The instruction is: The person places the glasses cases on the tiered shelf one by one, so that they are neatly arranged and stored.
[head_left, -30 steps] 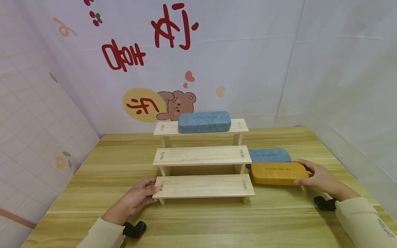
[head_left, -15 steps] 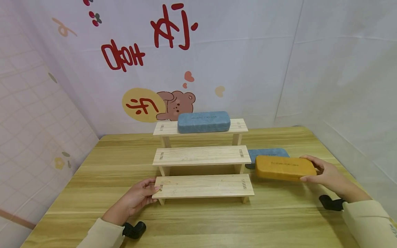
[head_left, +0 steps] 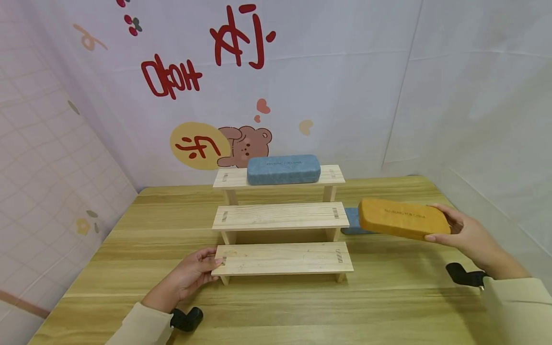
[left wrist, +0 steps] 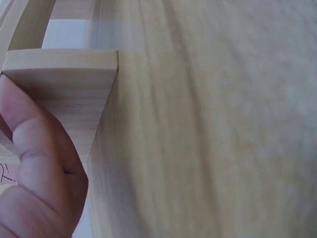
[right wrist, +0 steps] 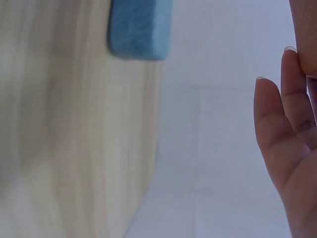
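A three-step wooden shelf (head_left: 282, 215) stands on the table. My left hand (head_left: 187, 275) grips the left end of its lowest board (head_left: 280, 258), thumb on top; the left wrist view shows the hand (left wrist: 39, 163) against the shelf's end. My right hand (head_left: 478, 242) holds a yellow case (head_left: 403, 218) by its right end, raised above the table and tilted, its left end higher. A blue case (head_left: 354, 221) lies on the table behind it, partly hidden. In the right wrist view are my right hand's fingers (right wrist: 277, 119) and a blue case (right wrist: 140, 29).
Another blue case (head_left: 283, 170) rests on the top board. The wooden table (head_left: 280, 311) meets a printed cloth backdrop (head_left: 345, 96) behind the shelf, with more cloth at the left and right sides.
My right hand has lifted the yellow case off the table, up and to the right, and it now covers more of the blue case behind. My left hand has stayed on the lowest board.
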Motion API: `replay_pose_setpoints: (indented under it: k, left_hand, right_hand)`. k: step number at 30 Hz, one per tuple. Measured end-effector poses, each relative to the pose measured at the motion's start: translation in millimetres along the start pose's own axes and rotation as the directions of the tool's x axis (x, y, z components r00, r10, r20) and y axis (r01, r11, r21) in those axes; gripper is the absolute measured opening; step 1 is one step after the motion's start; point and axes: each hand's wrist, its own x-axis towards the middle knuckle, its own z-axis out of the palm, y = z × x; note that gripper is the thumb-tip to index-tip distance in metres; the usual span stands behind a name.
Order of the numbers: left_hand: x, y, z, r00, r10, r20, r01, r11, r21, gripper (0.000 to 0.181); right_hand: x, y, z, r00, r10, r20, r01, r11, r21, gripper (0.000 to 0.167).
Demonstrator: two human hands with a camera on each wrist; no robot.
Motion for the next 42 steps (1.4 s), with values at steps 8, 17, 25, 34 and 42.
replay_pose_setpoints:
  k: [8, 17, 25, 34, 42]
  left_hand:
    - [0.3, 0.2, 1.1, 1.000, 0.006, -0.001, -0.006, 1.000, -0.009, 0.063]
    - [1.1, -0.7, 0.8, 1.000, 0.015, 0.005, -0.015, 1.000, -0.014, 0.063]
    - [1.8, -2.0, 0.3, 1.000, 0.025, 0.013, -0.025, 1.000, -0.008, 0.065]
    - [1.0, -2.2, -0.2, 1.000, 0.022, 0.010, -0.022, 1.000, -0.015, 0.064]
    - [0.6, -3.5, -1.4, 1.000, 0.023, 0.007, -0.023, 1.000, -0.019, 0.062]
  right_hand:
    - [11.4, -23.1, 10.9, 0.999, -0.035, 0.018, 0.035, 0.999, 0.012, 0.070]
    - [27.5, -46.5, 30.5, 0.994, -0.098, 0.052, 0.093, 0.991, 0.095, 0.065]
    - [40.7, -67.1, 48.8, 0.997, -0.070, 0.044, 0.067, 0.996, 0.058, 0.064]
    - [55.9, -87.1, 69.6, 0.996, -0.033, 0.080, 0.029, 0.998, 0.050, 0.072]
    - [70.4, -103.8, 91.3, 0.992, -0.029, 0.121, 0.027, 0.999, 0.020, 0.073]
